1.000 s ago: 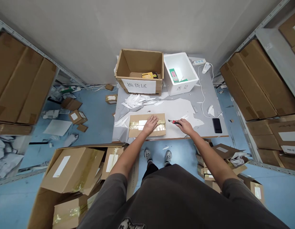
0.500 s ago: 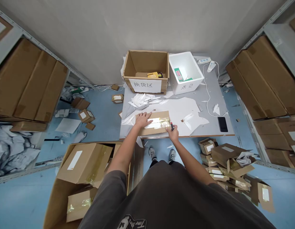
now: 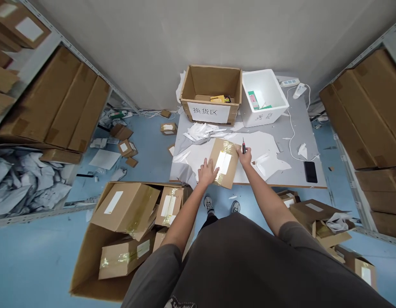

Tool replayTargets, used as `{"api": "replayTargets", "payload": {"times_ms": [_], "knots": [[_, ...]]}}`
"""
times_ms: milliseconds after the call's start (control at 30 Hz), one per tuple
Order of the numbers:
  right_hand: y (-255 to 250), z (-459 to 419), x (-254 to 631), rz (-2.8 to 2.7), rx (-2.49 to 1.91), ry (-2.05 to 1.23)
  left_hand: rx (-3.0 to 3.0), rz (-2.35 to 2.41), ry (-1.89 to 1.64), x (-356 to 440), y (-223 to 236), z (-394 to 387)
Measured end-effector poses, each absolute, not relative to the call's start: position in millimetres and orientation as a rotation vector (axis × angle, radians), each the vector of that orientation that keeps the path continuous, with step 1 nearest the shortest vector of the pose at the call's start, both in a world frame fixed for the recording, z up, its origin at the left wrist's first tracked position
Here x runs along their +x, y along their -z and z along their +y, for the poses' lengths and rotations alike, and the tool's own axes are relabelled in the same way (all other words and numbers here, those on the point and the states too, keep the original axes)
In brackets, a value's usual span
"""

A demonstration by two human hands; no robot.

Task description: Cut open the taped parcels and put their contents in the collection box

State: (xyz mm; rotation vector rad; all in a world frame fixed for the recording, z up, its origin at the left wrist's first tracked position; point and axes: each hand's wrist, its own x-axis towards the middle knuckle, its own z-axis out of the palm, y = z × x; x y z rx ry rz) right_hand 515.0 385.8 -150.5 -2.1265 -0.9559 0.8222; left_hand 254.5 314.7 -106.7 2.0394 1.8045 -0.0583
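Note:
A taped cardboard box (image 3: pixel 232 164) with a white label lies near the table's front edge, turned at an angle. My left hand (image 3: pixel 207 173) is at its left edge, fingers apart and the thumb on the box beside the label. On the other side, my right hand (image 3: pixel 245 157) is closed around a box cutter (image 3: pixel 243 146) with a red and black handle, its thin tip pointing away from me. The fingers of that hand also touch the box's right edge. White paper sheeting (image 3: pixel 198 152) lies under the box.
Behind stand an open carton (image 3: pixel 202 92) with a yellow item inside and a white foam box (image 3: pixel 265 96). A black phone (image 3: pixel 310 172) lies at the table's right. Lower left, a large carton (image 3: pixel 84 261) holds several parcels. Opened boxes (image 3: pixel 308 214) are heaped at right; loaded shelves flank both sides.
The box has turned from lying lengthwise to standing more end-on to me. My left hand has moved from its top to its left edge. The cutter has moved up along the right side.

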Motion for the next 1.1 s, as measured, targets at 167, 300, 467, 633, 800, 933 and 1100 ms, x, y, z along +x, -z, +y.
{"api": "replayTargets", "payload": {"times_ms": [167,300,467,633,800,933,1100], "knots": [[156.5,292.9,494.9,-0.865,-2.004,-0.998,2.494,1.190,0.107,235.5,94.0,349.8],[166.1,253.1,466.6,-0.823,-1.974,-1.115,2.569,0.852,0.323,234.5,100.8,362.7],[165.8,289.0,467.1,-0.892,-1.974,-1.045,2.509,0.955,0.356,230.7,111.2,363.5],[164.1,355.7,492.1,-1.135,-1.935,-1.040,2.531,1.122,0.451,242.7,110.0,371.5],[160.9,402.7,506.2,-1.206,-1.972,-1.029,2.614,1.123,0.488,275.2,98.3,379.4],[147.2,418.8,507.5,-1.321,-2.090,-0.992,2.649,1.161,0.441,297.5,87.8,369.4],[121.8,406.2,537.8,-1.357,-2.029,-0.949,2.568,1.315,0.365,311.8,78.1,346.7]]}}
